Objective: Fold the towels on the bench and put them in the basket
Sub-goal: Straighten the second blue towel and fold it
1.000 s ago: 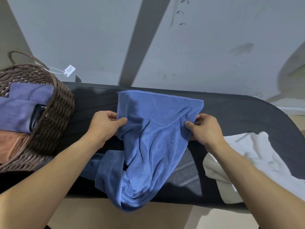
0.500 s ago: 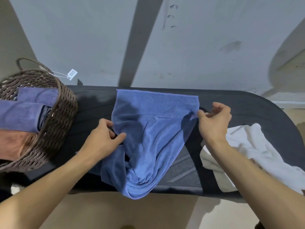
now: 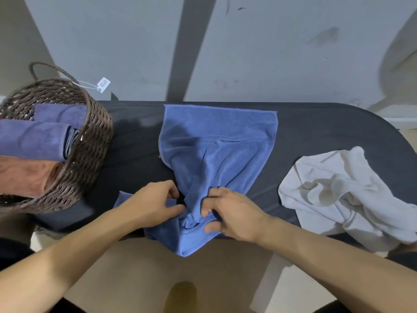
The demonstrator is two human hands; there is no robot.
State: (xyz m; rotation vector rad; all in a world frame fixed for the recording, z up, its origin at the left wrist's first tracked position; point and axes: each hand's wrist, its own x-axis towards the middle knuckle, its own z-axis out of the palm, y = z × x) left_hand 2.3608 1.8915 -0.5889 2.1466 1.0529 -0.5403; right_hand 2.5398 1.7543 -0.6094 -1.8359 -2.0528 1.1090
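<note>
Bunching near the bench [image 3: 316, 123] edge, the blue towel [image 3: 216, 141] is risking sliding off while left hand [image 3: 155, 204] and right hand [image 3: 232, 213] are pinching its crumpled hem, fingers curled.

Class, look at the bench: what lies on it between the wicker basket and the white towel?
In the head view, the blue towel lies between the wicker basket and the white towel, with bare dark bench either side.
</note>
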